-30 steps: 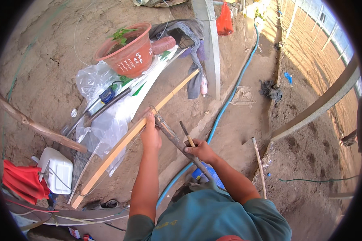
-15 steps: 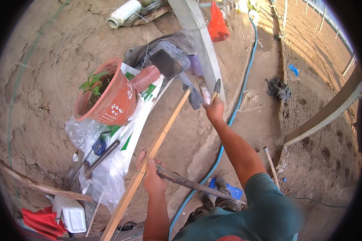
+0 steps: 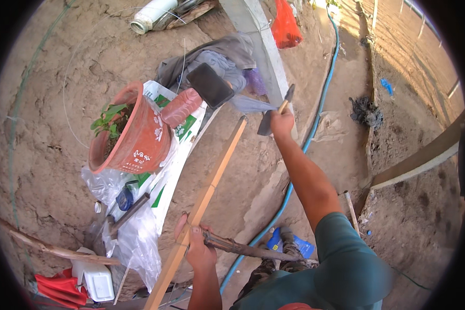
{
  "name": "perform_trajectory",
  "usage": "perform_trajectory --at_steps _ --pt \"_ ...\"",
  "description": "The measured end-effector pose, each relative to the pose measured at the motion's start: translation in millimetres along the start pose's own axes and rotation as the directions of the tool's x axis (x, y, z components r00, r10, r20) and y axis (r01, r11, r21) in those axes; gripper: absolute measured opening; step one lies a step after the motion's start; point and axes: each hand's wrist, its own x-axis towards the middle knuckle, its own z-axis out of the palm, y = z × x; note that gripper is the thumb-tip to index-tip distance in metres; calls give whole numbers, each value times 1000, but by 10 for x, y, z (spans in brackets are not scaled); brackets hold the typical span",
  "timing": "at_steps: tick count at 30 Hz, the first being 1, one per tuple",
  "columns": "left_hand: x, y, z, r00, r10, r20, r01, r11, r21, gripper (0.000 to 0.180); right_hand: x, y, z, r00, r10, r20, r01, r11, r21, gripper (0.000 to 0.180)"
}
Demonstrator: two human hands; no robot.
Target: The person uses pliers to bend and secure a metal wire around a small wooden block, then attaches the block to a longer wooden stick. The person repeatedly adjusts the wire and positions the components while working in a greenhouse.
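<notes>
My left hand (image 3: pixel 199 248) is wrapped round a long pale wooden strip (image 3: pixel 217 178) that slants from the bottom edge up to the right. Against that hand lies the end of a dark, rough stick (image 3: pixel 253 251), which reaches back toward my legs. Beyond the strip's far end, my right hand (image 3: pixel 282 124) is closed on a tool with a pale wooden handle and a dark pointed metal head (image 3: pixel 290 93). A strip of grey cloth (image 3: pixel 252 105) runs taut from a cloth heap (image 3: pixel 217 62) to this hand; whether the fingers grip it, I cannot tell.
A potted plant (image 3: pixel 134 137) stands left, beside a smartphone (image 3: pixel 210 85). Clear plastic (image 3: pixel 139 232), a blue tape measure (image 3: pixel 124 199) and a dark metal tube (image 3: pixel 131 212) lie nearby. A concrete post (image 3: pixel 263 46) and a blue hose (image 3: pixel 320 108) are beyond; a white container (image 3: pixel 98 279) is lower left.
My right hand has moved slightly up and right with the tool. The grey cloth's loose end, which hung down, is now drawn out toward that hand. My left hand keeps the wooden strip.
</notes>
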Motion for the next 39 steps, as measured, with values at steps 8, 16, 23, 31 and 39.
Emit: perform_trajectory --at_steps 8,16,23,31,39 --pt "80 -50 99 998 -50 44 52 998 -36 52 -484 -1672 -913 892 -305 334 214 935 283 12" --pt "-14 5 233 985 -85 151 101 990 -102 52 -1154 -2064 -629 545 -372 751 408 901 150 38" --pt "-160 58 162 970 -103 220 163 948 -272 56 -1138 -2392 -1630 899 -371 234 289 902 319 25" --pt "-333 146 -127 953 -78 294 199 892 -407 63 -1732 -1389 -2851 993 -83 88 50 943 330 17" --pt "-646 384 -525 879 54 474 191 870 -454 55 -3973 -545 -3580 910 129 393 -231 947 223 25"
